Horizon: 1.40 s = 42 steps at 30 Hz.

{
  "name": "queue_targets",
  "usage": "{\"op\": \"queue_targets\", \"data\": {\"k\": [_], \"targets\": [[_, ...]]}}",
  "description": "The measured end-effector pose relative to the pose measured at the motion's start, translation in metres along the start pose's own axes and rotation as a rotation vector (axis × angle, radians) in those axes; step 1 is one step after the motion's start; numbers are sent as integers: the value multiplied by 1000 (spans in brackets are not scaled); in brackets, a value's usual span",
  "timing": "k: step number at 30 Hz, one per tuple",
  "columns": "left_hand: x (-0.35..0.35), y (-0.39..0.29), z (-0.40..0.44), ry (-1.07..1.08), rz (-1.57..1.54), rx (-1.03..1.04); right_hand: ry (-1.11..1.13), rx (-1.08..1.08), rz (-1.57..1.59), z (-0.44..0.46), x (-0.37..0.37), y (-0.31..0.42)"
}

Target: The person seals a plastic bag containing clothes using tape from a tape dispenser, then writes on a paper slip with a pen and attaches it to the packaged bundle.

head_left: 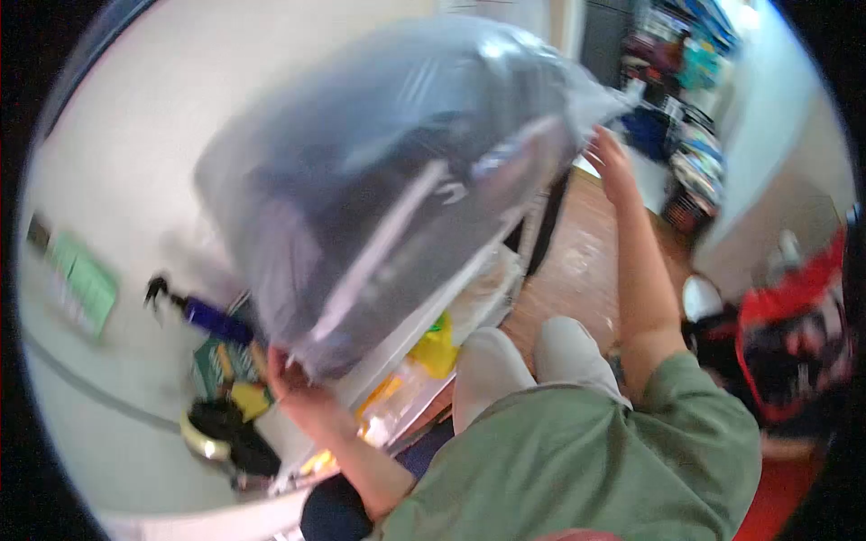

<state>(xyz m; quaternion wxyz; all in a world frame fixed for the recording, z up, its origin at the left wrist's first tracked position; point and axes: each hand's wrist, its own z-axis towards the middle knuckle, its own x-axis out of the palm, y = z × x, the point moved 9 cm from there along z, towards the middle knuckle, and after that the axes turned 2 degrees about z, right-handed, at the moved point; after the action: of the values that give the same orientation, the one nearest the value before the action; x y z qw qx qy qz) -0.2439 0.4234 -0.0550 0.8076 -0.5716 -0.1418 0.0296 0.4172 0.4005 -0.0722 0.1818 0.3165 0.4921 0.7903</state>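
Observation:
A large, bulging clear plastic bag (397, 180) with dark, soft-looking contents fills the upper middle of the head view, tilted up toward the right. A pale stripe and a small white mark show through the plastic. My left hand (307, 397) grips its lower left corner, fingers curled at the edge and blurred by motion. At the bag's far right end, beside the gathered plastic, is my right hand (613, 167); its fingers hold the side and are partly hidden. The bag is raised above a white surface.
Under the bag, a yellow plastic bag (437, 347) lies on a white shelf or table. A dark blue spray bottle (212, 317) and a black item (234, 433) stand at left. Piled goods (695, 171) line the back right; a red and black bag (794, 343) is at right.

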Motion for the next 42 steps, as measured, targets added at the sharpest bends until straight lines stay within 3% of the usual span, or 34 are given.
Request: {"op": "queue_targets", "data": {"k": [1,3,6,7,13,14,17,19,21,22,23,25,26,27,28,30,33,34,37,38,41,42], "targets": [[8,-7,-1,-20,53,39,87,94,191,17,6,-35],[22,-24,-13,71,50,354,265,206,440,7,65,-39],[31,-23,-18,59,138,386,199,266,512,18,93,-54],[34,-28,-15,35,215,397,61,244,488,14,89,-54],[-2,-31,8,-109,167,260,131,151,414,-36,85,-40],[-26,-24,16,-204,135,280,253,102,434,-49,89,-38],[-48,-31,24,-393,122,308,207,83,330,-99,100,-32],[-55,-56,6,-739,571,442,190,105,353,-116,103,-45],[-21,-95,-15,-785,578,714,246,67,319,-115,98,-32],[-11,-111,-32,-831,753,962,261,10,313,-113,97,-20],[7,-124,-51,-925,765,1060,264,-124,319,-105,101,15],[58,-150,-63,-537,571,1388,291,-304,311,-90,106,63],[102,-164,-76,-397,599,1392,313,-346,302,-83,109,75],[143,-174,-78,-90,720,1420,337,-379,298,-84,112,84],[199,-187,-79,206,833,1247,238,-388,50,-85,109,89],[306,-180,-108,497,1008,1277,175,-270,-278,-87,111,110],[398,-128,-123,622,1229,1293,58,-113,217,-80,97,88],[416,-108,-126,601,1376,1332,56,-140,186,-84,94,97],[432,-95,-134,344,1386,1401,-31,-106,204,-94,91,106],[431,-94,-132,374,1296,1379,46,37,233,-101,94,108],[427,-94,-130,479,1112,1337,-132,-109,146,-118,78,121],[429,-92,-128,508,1123,1337,-234,-514,155,-135,65,139]]}}
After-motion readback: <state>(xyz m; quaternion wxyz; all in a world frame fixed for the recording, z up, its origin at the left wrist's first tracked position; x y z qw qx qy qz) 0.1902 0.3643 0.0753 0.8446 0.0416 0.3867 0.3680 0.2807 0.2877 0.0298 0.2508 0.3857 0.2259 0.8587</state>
